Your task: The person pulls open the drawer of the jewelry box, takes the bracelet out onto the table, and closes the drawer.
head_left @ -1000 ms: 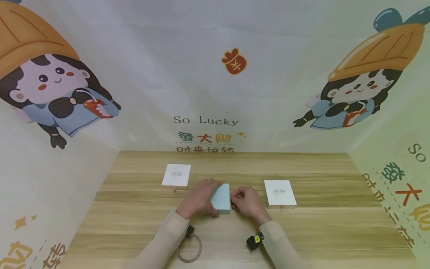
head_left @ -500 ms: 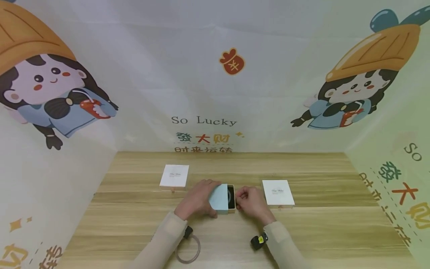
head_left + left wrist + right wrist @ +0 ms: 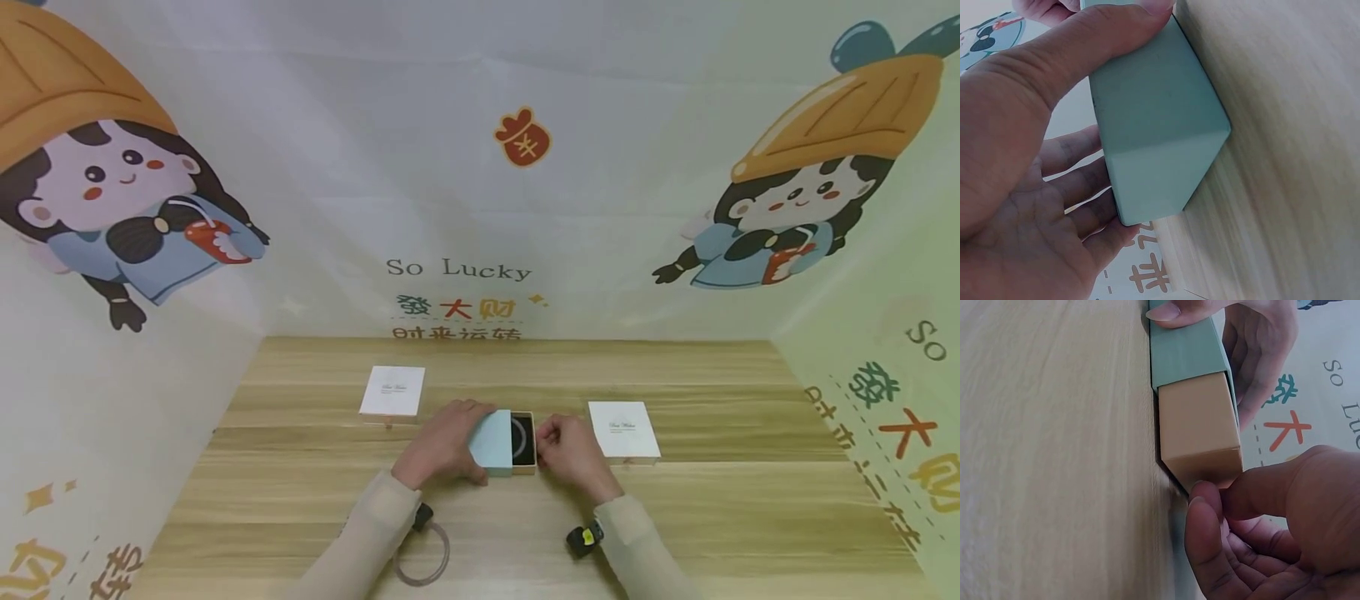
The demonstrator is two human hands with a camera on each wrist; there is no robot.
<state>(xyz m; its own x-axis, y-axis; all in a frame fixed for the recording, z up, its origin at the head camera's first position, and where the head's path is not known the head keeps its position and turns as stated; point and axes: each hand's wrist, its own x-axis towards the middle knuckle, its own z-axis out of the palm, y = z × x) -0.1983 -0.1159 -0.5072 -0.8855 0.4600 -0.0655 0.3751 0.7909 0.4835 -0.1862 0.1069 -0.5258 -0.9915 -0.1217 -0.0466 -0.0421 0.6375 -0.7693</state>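
A pale blue drawer-style box (image 3: 491, 442) lies on the table before me. My left hand (image 3: 446, 446) grips its sleeve, thumb on the near side and fingers on the far side. The tan inner drawer (image 3: 1200, 419) sticks out to the right, partly pulled from the sleeve. On the drawer's black lining lies a pale, clear bangle (image 3: 521, 437), its left part hidden under the sleeve. My right hand (image 3: 570, 450) pinches at the drawer's outer end with thumb and fingers; what lies between the fingertips is hidden.
A white box (image 3: 393, 392) with small print stands at the back left, and a similar white box (image 3: 624, 429) to the right of my right hand. A pinkish ring like a bangle (image 3: 422, 582) lies by my left sleeve. A printed cloth (image 3: 360, 200) walls the table.
My right hand has moved to the right, and the drawer has slid out of the sleeve with it, uncovering the black lining and bangle. My left hand keeps its grip in place.
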